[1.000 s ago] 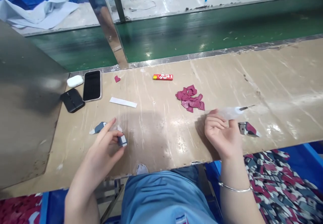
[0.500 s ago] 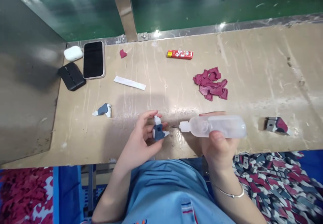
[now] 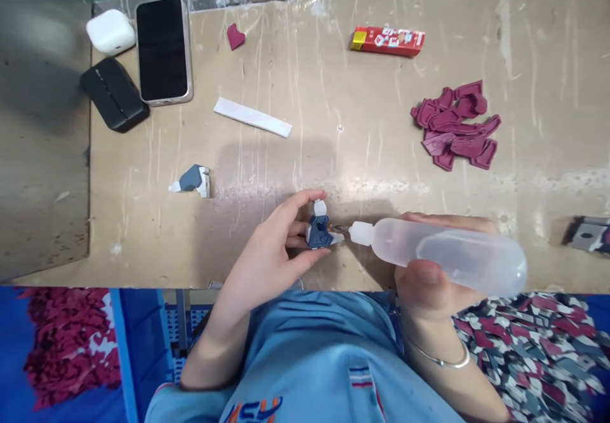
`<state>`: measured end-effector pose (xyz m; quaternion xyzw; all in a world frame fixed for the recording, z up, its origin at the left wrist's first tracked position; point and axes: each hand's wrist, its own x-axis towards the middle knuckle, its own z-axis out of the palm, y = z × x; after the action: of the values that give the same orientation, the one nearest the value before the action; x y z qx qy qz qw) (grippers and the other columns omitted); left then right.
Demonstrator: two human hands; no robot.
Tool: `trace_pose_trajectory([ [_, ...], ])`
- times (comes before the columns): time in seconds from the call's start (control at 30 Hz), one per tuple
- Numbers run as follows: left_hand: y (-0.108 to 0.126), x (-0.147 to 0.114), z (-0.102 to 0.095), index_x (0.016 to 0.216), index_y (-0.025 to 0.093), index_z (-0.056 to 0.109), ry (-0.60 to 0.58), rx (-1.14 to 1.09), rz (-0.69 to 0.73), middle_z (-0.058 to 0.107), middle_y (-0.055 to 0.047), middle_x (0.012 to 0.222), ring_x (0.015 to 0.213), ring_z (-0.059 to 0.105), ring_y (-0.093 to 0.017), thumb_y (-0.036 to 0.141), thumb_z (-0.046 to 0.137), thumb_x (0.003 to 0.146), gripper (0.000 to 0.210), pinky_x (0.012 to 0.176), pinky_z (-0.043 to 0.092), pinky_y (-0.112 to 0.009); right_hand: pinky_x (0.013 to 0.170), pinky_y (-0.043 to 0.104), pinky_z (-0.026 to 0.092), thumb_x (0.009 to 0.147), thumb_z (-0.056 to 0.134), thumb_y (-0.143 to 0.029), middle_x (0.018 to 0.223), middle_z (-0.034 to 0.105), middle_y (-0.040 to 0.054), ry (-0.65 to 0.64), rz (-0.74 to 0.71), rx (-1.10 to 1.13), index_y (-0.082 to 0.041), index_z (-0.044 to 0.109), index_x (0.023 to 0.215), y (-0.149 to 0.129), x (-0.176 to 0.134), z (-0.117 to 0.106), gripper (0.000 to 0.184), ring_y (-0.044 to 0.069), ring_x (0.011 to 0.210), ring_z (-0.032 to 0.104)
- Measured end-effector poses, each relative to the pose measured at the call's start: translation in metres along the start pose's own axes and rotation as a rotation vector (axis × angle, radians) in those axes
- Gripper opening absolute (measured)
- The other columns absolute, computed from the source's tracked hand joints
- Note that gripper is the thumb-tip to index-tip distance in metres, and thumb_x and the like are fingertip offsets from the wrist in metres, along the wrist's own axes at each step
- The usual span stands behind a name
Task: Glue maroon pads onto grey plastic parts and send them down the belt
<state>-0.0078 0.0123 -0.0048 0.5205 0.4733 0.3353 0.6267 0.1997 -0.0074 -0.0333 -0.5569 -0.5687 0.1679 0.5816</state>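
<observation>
Between the thumb and fingers of my left hand is a small dark blue and white plastic part. My right hand is closed around a translucent squeeze bottle, tilted nearly level with its white cap and thin nozzle pointing left. The nozzle tip is right beside the part; whether it touches cannot be made out. Another blue-grey and white part lies on the table to the left. A pile of maroon pieces lies beyond the bottle.
A phone, a white case and a black case sit at the back left. A white strip, a maroon piece and a red packet lie behind my hands. Blue bins of parts flank me below the edge.
The view has tipped down and closer. The bottle's nozzle has come nearer to the part in my left hand, and the bottle is tilted a little more.
</observation>
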Motion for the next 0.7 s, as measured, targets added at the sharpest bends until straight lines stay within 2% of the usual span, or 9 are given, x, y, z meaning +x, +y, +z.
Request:
trace_pose_trajectory([
  [0.17, 0.007, -0.001, 0.001, 0.142, 0.026, 0.061, 0.017, -0.033, -0.093, 0.075, -0.004, 0.132, 0.1, 0.083, -0.017, 0.005, 0.075, 0.088, 0.059, 0.089, 0.07, -0.025, 0.063, 0.041, 0.058, 0.098, 0.077, -0.065, 0.087, 0.077, 0.0041, 0.002, -0.076, -0.074, -0.028, 0.082, 0.101, 0.0, 0.004, 0.001, 0.038, 0.026, 0.074, 0.073],
  [0.23, 0.009, -0.001, 0.002, 0.143, 0.025, 0.06, 0.014, -0.051, -0.129, 0.076, -0.003, 0.128, 0.099, 0.082, -0.016, 0.007, 0.075, 0.089, 0.059, 0.091, 0.069, -0.023, 0.062, 0.042, 0.059, 0.099, 0.076, -0.064, 0.087, 0.078, 0.0049, -0.005, -0.093, -0.111, -0.028, 0.082, 0.103, 0.0, 0.005, 0.0, 0.037, 0.026, 0.073, 0.074],
  [0.43, 0.011, 0.0, 0.003, 0.144, 0.025, 0.06, 0.014, -0.053, -0.133, 0.075, 0.0, 0.116, 0.095, 0.081, -0.013, 0.007, 0.076, 0.089, 0.06, 0.088, 0.068, -0.019, 0.054, 0.041, 0.061, 0.101, 0.075, -0.06, 0.083, 0.076, 0.0058, -0.031, -0.113, -0.092, -0.029, 0.081, 0.11, -0.004, 0.005, 0.0, 0.032, 0.028, 0.069, 0.075],
  [0.6, 0.012, -0.001, 0.004, 0.143, 0.025, 0.06, 0.023, -0.063, -0.129, 0.075, -0.001, 0.125, 0.097, 0.081, -0.012, 0.006, 0.075, 0.089, 0.059, 0.087, 0.067, -0.018, 0.053, 0.044, 0.065, 0.102, 0.072, -0.059, 0.082, 0.074, 0.0078, -0.032, -0.101, -0.136, -0.028, 0.082, 0.106, -0.007, 0.005, 0.001, 0.032, 0.03, 0.069, 0.075],
  [0.7, 0.012, -0.001, 0.004, 0.143, 0.025, 0.06, 0.028, -0.057, -0.116, 0.074, -0.001, 0.129, 0.096, 0.08, -0.011, 0.006, 0.076, 0.089, 0.058, 0.084, 0.067, -0.016, 0.05, 0.042, 0.064, 0.103, 0.07, -0.057, 0.079, 0.073, 0.0058, -0.066, -0.139, -0.067, -0.029, 0.081, 0.109, -0.007, 0.007, 0.002, 0.03, 0.027, 0.062, 0.073],
])
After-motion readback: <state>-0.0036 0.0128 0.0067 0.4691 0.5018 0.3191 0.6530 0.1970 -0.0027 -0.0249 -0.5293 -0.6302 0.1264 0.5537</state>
